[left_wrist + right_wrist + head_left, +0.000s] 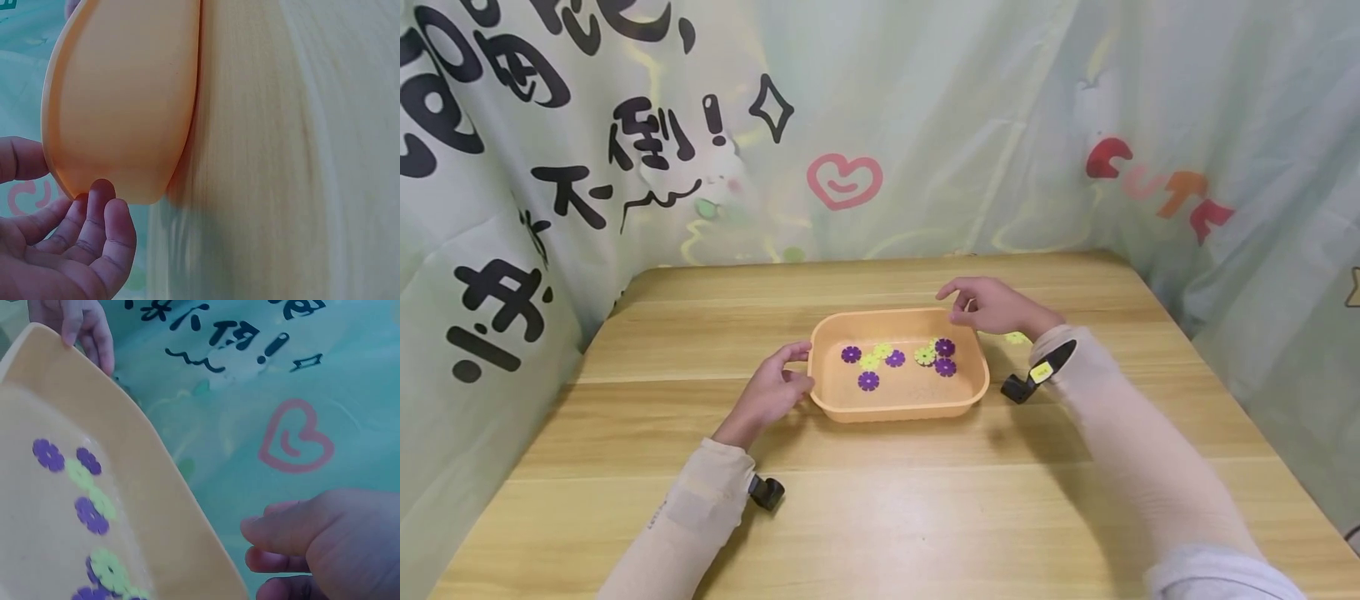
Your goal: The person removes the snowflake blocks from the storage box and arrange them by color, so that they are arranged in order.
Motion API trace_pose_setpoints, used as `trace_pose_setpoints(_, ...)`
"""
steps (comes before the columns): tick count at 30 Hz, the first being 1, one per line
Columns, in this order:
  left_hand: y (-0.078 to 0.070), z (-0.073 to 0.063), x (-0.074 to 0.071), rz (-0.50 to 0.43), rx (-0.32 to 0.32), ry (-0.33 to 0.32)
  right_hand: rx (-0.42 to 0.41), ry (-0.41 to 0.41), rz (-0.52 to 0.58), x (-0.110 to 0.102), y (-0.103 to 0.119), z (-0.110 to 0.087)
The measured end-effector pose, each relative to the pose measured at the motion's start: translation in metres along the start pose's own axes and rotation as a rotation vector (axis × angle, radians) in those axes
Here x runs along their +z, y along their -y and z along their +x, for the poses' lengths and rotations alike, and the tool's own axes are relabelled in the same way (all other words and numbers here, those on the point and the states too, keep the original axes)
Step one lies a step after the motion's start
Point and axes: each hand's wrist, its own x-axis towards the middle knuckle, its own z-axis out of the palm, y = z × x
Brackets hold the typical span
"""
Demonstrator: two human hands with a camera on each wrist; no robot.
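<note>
An orange plastic basin [898, 410] sits on the wooden table, with purple and yellow-green flower-shaped discs scattered on its floor. At its left end my left hand [767, 392] holds the rim. The left wrist view shows its fingertips [103, 190] against the outer end wall and its thumb by the edge. My right hand [996, 306] is over the back right corner, fingers loosely bent with nothing in them. In the right wrist view that hand [344, 544] appears apart from the basin wall [156, 487]. Several discs overlap, such as a yellow-green disc [109, 570] on a purple one.
A yellow-green disc [1017, 337] lies on the table [895, 500] outside the basin, by the right wrist. Behind the table hangs a printed curtain [925, 125], which also closes off both sides. Each wrist wears a small black camera [767, 492].
</note>
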Motion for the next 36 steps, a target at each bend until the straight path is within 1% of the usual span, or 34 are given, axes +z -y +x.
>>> trace_pose_setpoints(7,-0.001,-0.001,0.000,0.000,0.004,-0.005,-0.023,0.046,-0.014,0.011,0.012,0.016)
trace_pose_setpoints(10,-0.001,-0.001,0.000,0.005,0.004,-0.006,-0.035,0.069,0.001,0.017,0.014,0.021)
trace_pose_setpoints(21,0.000,0.000,0.000,-0.006,-0.010,-0.005,-0.009,0.164,0.074,0.036,0.017,0.036)
trace_pose_setpoints(29,-0.001,-0.002,0.002,-0.007,0.014,-0.014,0.019,0.244,0.038,0.048,0.019,0.049)
trace_pose_setpoints(36,-0.002,-0.002,0.001,-0.007,0.019,-0.012,0.061,0.306,0.010,0.059,0.021,0.059)
